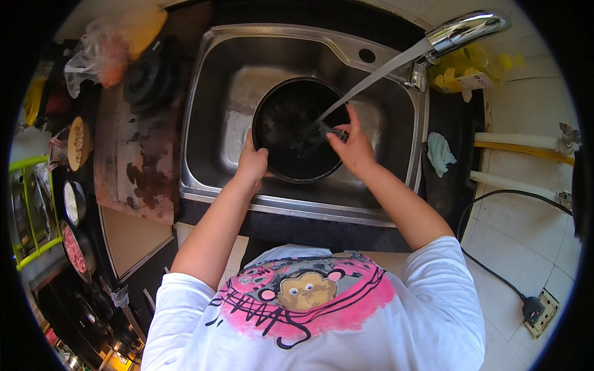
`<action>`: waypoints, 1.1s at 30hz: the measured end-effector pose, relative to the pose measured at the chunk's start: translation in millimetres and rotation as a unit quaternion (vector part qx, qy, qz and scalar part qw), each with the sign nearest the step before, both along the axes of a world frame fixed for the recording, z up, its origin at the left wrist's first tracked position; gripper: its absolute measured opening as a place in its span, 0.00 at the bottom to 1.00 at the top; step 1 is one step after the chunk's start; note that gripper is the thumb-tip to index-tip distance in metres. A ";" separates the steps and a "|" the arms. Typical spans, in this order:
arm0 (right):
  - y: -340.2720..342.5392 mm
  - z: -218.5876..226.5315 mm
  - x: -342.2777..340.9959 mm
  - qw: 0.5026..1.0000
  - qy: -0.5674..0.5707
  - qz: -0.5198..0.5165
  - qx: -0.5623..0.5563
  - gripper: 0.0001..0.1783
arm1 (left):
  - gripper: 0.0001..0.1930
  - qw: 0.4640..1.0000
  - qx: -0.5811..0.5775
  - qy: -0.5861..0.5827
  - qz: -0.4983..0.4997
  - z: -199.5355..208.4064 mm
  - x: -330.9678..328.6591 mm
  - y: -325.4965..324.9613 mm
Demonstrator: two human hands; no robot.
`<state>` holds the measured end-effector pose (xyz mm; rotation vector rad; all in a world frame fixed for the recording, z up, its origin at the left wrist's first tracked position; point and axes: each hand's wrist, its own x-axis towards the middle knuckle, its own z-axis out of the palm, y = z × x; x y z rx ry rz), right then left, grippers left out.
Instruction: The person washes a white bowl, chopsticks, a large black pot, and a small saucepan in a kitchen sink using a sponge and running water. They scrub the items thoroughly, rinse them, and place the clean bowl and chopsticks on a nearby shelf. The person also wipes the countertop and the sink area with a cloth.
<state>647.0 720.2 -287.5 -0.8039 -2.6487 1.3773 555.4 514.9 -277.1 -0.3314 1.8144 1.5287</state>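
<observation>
A round black pot (286, 145) is held inside the steel sink (232, 133), its mouth facing up. Water from the chrome faucet (467, 32) runs into it in a slanting stream (377, 75). My left hand (252, 162) grips the pot's left rim, thumb over the edge and fingers hidden behind the wall. At the right rim my right hand (357, 148) is closed on a dark, coarse scourer (335, 132), pressed toward the inner wall beside the stream. Part of the scourer is covered by my fingers.
Left of the sink lies a stained brown board (139, 157), with a black round object (148, 80) and a plastic bag (102, 55) behind. Bowls of food (75, 202) stand farther left. A pale green cloth (440, 153) and a yellow package (464, 79) sit right.
</observation>
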 end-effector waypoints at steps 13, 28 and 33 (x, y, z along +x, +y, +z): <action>-30.8 -116.3 -68.2 0.757 -0.320 0.487 0.296 0.11 | 0.22 0.990 -0.054 -0.116 -0.065 -52.6 -23.9 -13.9; -9.9 -123.4 -116.6 0.779 -0.381 0.319 0.383 0.14 | 0.22 0.948 -0.026 -0.310 -0.061 -69.9 -21.2 -18.0; -67.0 -106.6 -63.9 0.706 -0.379 0.582 0.137 0.24 | 0.19 0.915 0.089 -0.387 -0.072 -75.4 -21.2 -15.8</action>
